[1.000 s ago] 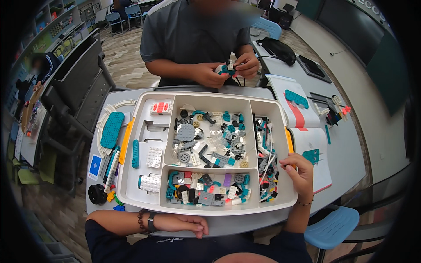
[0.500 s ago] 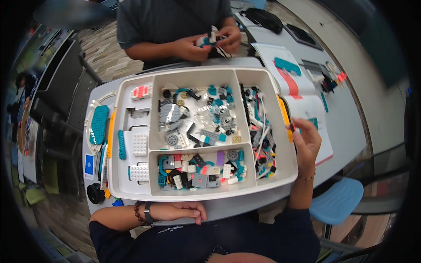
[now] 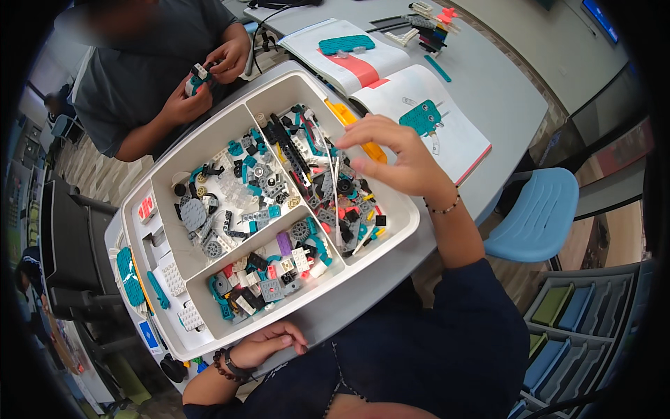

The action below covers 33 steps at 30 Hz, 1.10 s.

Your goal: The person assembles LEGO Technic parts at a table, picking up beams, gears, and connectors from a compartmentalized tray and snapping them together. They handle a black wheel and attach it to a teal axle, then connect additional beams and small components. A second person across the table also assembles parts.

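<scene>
Before me a white sorting tray holds mixed building bricks. My right hand hovers over the orange clip and the rim of its right compartment, thumb and fingers apart, nothing visible between them. Under the fingers lie dark beams, white rods and small grey, red and yellow pieces. My left hand rests at the tray's near edge, fingers loosely bent and seemingly holding nothing. The near compartment beside it holds a purple brick, a grey plate and white bricks.
Across the table, another person's hands hold a small brick build. An open booklet with teal plates lies right of the tray. A brick model stands farther back. A blue chair is at right.
The view has turned, so the tray now sits slanted and farther left. My right hand has gone from the tray's outer side to above the right compartment, its fingers now spread.
</scene>
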{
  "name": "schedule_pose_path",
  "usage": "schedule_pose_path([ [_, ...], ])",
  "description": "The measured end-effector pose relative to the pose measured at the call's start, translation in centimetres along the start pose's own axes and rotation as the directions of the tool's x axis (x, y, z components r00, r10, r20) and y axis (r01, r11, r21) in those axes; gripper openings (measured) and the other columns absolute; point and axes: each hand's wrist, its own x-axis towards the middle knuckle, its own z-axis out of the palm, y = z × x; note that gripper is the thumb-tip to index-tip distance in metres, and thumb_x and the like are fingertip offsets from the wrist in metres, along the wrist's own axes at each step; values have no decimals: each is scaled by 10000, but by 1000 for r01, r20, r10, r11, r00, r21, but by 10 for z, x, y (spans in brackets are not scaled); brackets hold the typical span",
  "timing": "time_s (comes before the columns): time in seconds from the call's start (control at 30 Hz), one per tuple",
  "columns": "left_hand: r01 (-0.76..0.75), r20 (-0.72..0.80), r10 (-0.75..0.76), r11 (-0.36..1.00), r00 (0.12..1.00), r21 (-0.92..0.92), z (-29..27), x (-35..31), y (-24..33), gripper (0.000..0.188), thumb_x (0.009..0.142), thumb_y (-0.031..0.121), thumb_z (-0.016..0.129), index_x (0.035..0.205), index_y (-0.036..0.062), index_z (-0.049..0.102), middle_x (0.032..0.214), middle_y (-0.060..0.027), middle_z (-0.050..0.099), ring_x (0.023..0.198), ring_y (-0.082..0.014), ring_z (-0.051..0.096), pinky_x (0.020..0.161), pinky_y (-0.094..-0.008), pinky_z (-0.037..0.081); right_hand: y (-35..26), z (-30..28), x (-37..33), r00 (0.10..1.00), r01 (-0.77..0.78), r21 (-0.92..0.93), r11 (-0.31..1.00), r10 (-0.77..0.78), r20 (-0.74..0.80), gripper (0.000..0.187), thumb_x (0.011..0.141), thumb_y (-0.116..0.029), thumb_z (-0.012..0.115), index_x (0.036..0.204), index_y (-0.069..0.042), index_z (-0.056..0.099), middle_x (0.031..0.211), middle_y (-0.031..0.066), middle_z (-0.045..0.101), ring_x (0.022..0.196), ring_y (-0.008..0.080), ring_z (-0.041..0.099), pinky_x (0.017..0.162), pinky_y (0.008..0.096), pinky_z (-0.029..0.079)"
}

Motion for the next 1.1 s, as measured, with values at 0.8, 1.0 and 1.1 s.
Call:
schedule_pose_path([
  [0.8, -166, -20, 194, 880, 981, 445, 25, -18, -1, 218, 924, 173, 482, 1045, 8, 558, 925, -39, 587, 881, -109, 548, 799, -259, 440, 38, -29, -11, 841, -126, 347, 929, 285, -459, 188, 865, -96, 540, 1006, 10, 607, 951, 66, 626, 849, 102, 583, 802, 237, 455],
  [1.0, -241, -279, 399, 853, 873, 463, 45, -62, -6, 197, 902, 133, 496, 1028, -1, 566, 935, -74, 588, 876, -145, 571, 803, -273, 442, -10, -23, 11, 969, -225, 227, 947, 243, -53, 228, 855, -121, 544, 1023, 25, 598, 914, 63, 616, 839, 107, 573, 786, 240, 443],
  [1.1, -251, -388, 487, 817, 782, 520, 51, -79, -14, 196, 889, 121, 502, 1021, -7, 570, 940, -85, 588, 874, -153, 576, 810, -277, 440, -31, -8, 53, 972, -184, 99, 978, 166, 165, 269, 846, -149, 554, 1059, 13, 587, 867, 50, 600, 824, 113, 555, 771, 249, 439],
])
